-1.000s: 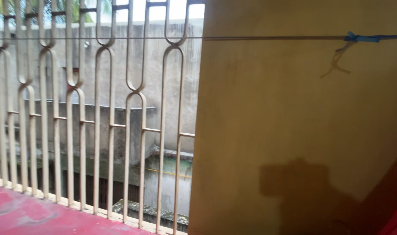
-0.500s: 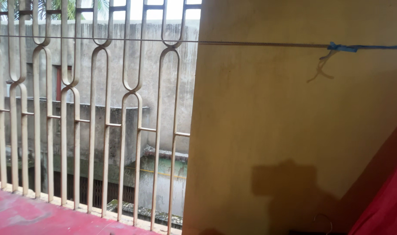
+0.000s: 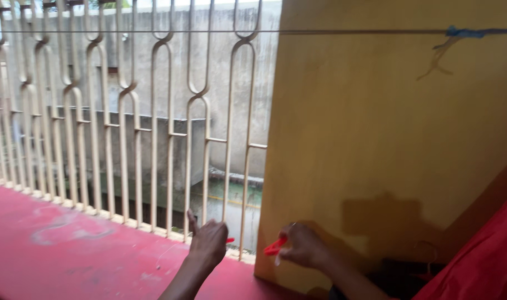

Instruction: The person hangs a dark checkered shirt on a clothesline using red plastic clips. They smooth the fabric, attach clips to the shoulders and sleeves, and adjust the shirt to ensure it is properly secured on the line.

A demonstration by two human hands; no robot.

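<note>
While a yellow wall [image 3: 387, 139] fills the right and a cream metal grille [image 3: 126, 122] the left, a red floor [image 3: 70, 250] runs below. Red cloth [image 3: 487, 261] hangs at lower right. Low between them, the left hand [image 3: 208, 244] has loosely curled fingers; whether they grasp anything cannot be told. The right hand [image 3: 303, 246] pinches a red clip [image 3: 274, 246], its long axis pointing left and slightly down.
</note>
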